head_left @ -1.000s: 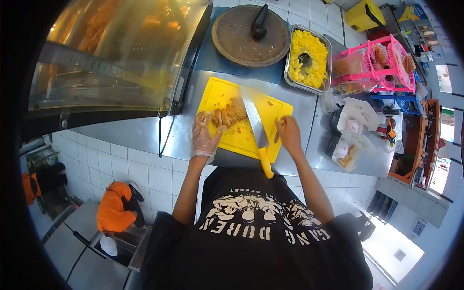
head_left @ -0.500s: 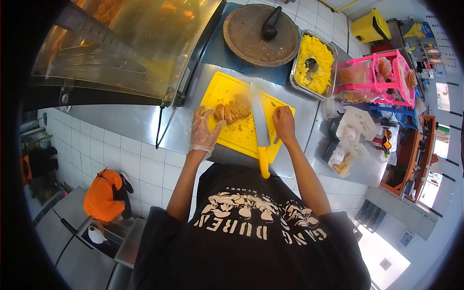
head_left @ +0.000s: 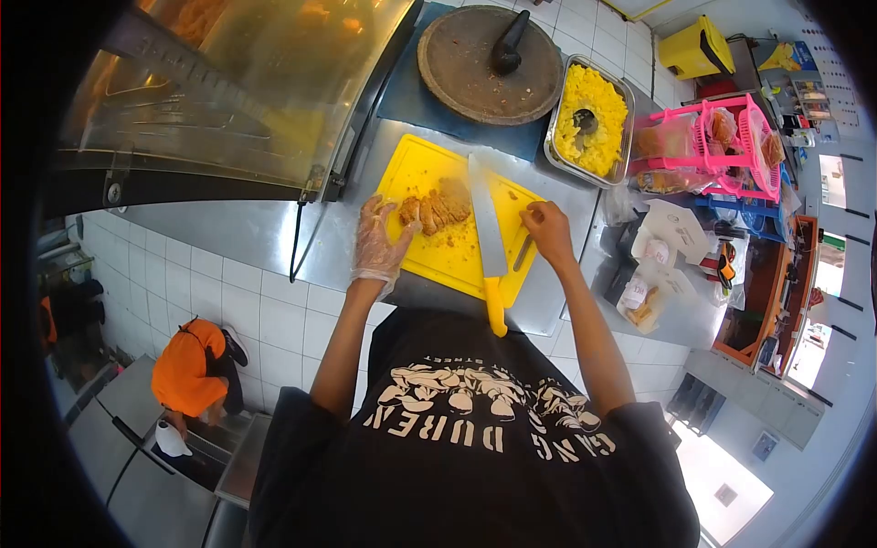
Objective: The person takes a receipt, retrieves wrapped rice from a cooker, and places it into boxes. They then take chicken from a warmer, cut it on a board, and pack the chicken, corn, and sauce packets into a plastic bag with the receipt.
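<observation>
My left hand (head_left: 376, 245), in a clear plastic glove, is at the left edge of a yellow cutting board (head_left: 434, 265). Its fingers are apart, beside sliced, browned fried meat (head_left: 429, 213), and nothing is held in them. At the board's right edge is my bare right hand (head_left: 550, 233), fingers curled in with no object visible in them. Between the hands lies a large knife (head_left: 489, 228) with a yellow handle, blade across the board and handle past the near edge. Crumbs are scattered around the meat.
Beyond the board sit a round stone mortar (head_left: 484, 82) with a dark pestle (head_left: 508, 46) and a metal tray (head_left: 552, 151) of yellow food. Open food boxes (head_left: 674, 233) and a pink basket (head_left: 763, 146) are to the right. A person in orange (head_left: 190, 365) crouches lower left.
My right hand has shifted slightly, its fist loosening and uncovering the board's slot. My left hand has moved a little left and down. The knife and meat stay in place on the board.
</observation>
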`<action>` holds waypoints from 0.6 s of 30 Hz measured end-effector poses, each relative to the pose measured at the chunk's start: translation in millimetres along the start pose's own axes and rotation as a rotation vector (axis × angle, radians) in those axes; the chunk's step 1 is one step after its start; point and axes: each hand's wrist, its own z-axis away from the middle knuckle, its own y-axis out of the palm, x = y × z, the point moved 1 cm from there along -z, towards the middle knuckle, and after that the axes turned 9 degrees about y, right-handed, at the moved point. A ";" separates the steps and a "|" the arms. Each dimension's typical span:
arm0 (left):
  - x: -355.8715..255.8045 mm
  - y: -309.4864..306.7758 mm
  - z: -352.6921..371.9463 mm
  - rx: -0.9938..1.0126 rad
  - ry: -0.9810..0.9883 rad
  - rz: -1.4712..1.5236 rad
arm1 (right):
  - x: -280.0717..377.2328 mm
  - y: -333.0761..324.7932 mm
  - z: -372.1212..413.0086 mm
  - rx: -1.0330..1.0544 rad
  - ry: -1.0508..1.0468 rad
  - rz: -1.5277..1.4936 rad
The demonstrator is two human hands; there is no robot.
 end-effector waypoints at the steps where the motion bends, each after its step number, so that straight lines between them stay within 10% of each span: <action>1: -0.4 0.7 -0.3 -0.007 0.011 -0.005 | 7.3 4.7 1.9 -0.034 -0.007 0.003; 18: 8.0 -1.8 5.7 -0.028 -0.026 0.008 | 9.9 5.7 -7.2 -0.036 0.069 -0.025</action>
